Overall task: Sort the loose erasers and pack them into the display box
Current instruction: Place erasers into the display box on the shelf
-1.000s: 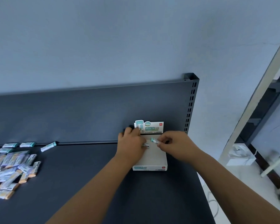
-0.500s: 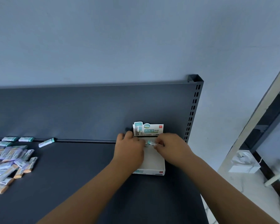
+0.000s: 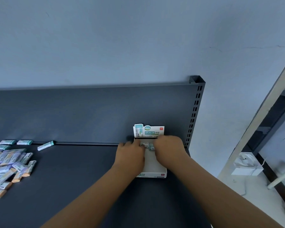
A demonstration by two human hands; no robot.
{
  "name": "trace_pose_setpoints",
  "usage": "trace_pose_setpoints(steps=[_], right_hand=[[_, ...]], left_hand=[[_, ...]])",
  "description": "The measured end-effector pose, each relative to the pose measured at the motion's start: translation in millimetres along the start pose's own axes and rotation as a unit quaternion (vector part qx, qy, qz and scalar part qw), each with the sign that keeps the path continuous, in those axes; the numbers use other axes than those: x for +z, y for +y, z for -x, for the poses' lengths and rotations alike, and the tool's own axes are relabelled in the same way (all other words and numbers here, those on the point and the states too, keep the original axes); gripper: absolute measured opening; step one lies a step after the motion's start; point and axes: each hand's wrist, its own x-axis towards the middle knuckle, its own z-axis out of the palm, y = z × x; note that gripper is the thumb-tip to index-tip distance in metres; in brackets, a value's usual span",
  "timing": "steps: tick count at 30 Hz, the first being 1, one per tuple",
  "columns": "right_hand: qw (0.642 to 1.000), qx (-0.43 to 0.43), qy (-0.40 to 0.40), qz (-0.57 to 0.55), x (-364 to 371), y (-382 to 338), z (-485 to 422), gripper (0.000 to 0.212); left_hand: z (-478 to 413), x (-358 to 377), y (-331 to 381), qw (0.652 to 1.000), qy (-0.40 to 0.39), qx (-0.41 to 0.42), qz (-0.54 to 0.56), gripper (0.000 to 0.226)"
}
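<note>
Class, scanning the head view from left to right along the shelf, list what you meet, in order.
A pile of loose erasers → single teal eraser → left hand → right hand → slotted shelf upright → white bag on the floor.

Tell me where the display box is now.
Head view: the display box sits at the right end of the shelf beside the slotted upright, header card toward the back panel. The left hand and right hand are at its far end.
</note>
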Motion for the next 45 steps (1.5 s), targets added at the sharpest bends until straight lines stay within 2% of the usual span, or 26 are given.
trace_pose_setpoints(steps=[7, 15, 21, 28, 32, 34, 36, 38, 40, 43, 45], right_hand=[[0.998, 0.031, 0.016, 0.043, 0.1, -3.8, -1.6, 0.020], [0.996, 0.078, 0.026, -0.039, 11.1, -7.0, -7.0, 0.022], [0.990, 0.112, 0.024, -0.078, 13.5, -10.3, -6.8, 0.022], [0.991, 0.110, 0.026, -0.076, 13.0, -13.8, -2.9, 0.019], [0.987, 0.126, 0.021, -0.095, 9.5, -20.3, 0.6, 0.039], [0.987, 0.128, -0.005, -0.100, 8.6, -22.4, 5.6, 0.039], [0.983, 0.138, -0.014, -0.124, 8.7, -22.2, 12.6, 0.040], [0.979, 0.141, -0.009, -0.149, 8.9, -21.6, 19.7, 0.041], [0.973, 0.148, 0.020, -0.176, 6.2, -22.5, 27.2, 0.040], [0.951, 0.168, 0.073, -0.247, -4.6, -24.3, 40.0, 0.043], [0.942, 0.158, 0.102, -0.279, -14.8, -28.6, 49.4, 0.045]], left_hand=[[-0.1, -0.6, 1.2, 1.000, -0.001, 0.000, 0.000, 0.037], [2.1, 2.5, -2.1, 0.999, 0.002, 0.001, 0.035, 0.035], [3.8, 9.5, -2.5, 0.996, 0.036, 0.009, 0.079, 0.033], [7.1, 7.6, 2.0, 0.996, -0.002, -0.024, 0.083, 0.036], [5.2, 3.7, 8.6, 0.996, -0.017, -0.037, 0.083, 0.036], [5.3, 6.1, 10.5, 0.993, 0.011, -0.054, 0.105, 0.033], [5.8, 9.2, 10.5, 0.980, 0.094, -0.076, 0.158, 0.021], [7.8, 10.1, 8.1, 0.960, 0.170, -0.098, 0.198, 0.014], [10.6, 5.6, 3.6, 0.944, 0.213, -0.119, 0.221, 0.013], [22.8, -19.5, -3.5, 0.931, 0.232, -0.140, 0.244, 0.023], [39.0, -37.5, -12.1, 0.946, 0.227, -0.145, 0.180, 0.038]])
